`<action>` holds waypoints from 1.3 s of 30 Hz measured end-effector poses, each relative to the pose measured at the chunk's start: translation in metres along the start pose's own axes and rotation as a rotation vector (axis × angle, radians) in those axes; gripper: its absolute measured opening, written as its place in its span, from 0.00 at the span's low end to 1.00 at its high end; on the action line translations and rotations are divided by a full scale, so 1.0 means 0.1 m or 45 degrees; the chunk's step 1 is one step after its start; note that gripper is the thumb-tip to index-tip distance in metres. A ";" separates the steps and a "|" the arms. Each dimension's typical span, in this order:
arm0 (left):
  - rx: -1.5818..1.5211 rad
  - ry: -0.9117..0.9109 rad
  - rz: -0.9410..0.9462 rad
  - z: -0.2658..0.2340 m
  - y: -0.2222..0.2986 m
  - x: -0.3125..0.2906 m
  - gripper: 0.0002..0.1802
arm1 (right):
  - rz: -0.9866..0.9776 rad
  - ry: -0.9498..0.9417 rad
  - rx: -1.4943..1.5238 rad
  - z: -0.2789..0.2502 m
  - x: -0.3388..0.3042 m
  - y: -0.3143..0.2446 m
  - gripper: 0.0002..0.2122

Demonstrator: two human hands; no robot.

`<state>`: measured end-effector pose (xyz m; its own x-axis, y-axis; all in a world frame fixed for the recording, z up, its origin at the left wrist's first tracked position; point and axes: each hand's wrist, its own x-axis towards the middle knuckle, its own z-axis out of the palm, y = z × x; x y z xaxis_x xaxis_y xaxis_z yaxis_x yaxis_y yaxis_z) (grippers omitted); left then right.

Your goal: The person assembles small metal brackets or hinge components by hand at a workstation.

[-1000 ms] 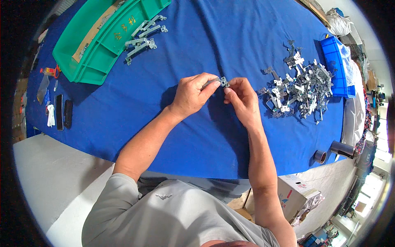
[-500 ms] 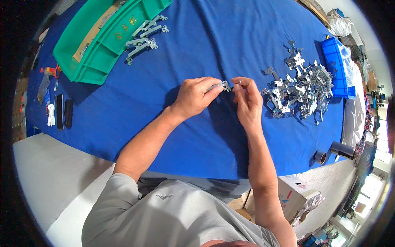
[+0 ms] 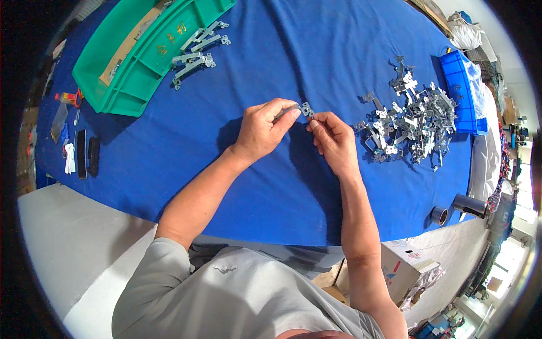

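Observation:
My left hand point(image 3: 261, 129) is closed around a slim grey metal bracket point(image 3: 306, 108), its thumb and fingers pinching the body. The bracket's end, a flat plate with holes, sticks out to the right past the fingertips. My right hand point(image 3: 337, 141) is closed in a pinch right at that end, thumb against forefinger. Whatever lies between those fingertips is too small to make out. Both hands are above the blue cloth point(image 3: 248, 203), near the middle of the table.
A heap of metal brackets point(image 3: 420, 121) lies to the right, beside a blue bin point(image 3: 460, 93). Several brackets point(image 3: 195, 61) lie by a green bin point(image 3: 132, 82) at the far left. A dark cylinder point(image 3: 471, 205) lies at the right edge, scissors point(image 3: 78, 100) at the left.
My right hand has turned and moved slightly left and down, closing the gap to the bracket's end. My left hand has shifted a little left, and the bracket is tilted differently.

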<state>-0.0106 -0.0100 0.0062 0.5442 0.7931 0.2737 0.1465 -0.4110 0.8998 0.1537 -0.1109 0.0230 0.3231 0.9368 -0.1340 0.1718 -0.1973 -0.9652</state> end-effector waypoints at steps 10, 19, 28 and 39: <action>0.056 -0.020 0.082 0.02 -0.01 0.00 0.09 | -0.128 0.036 0.087 0.05 0.03 0.09 0.08; 0.090 -0.017 0.316 0.07 -0.03 0.02 0.09 | -0.418 0.255 -0.237 -0.02 0.04 0.12 0.06; -0.069 -0.017 0.188 -0.01 0.04 0.01 0.09 | 0.099 -0.006 0.154 -0.05 0.01 -0.01 0.08; -0.118 -0.015 0.197 0.00 0.03 0.02 0.08 | 0.056 -0.018 0.161 -0.05 0.03 0.03 0.07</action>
<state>-0.0091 -0.0102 0.0096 0.5639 0.7181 0.4078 -0.0159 -0.4842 0.8748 0.1595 -0.1105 0.0212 0.3148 0.9321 -0.1792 0.0388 -0.2013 -0.9788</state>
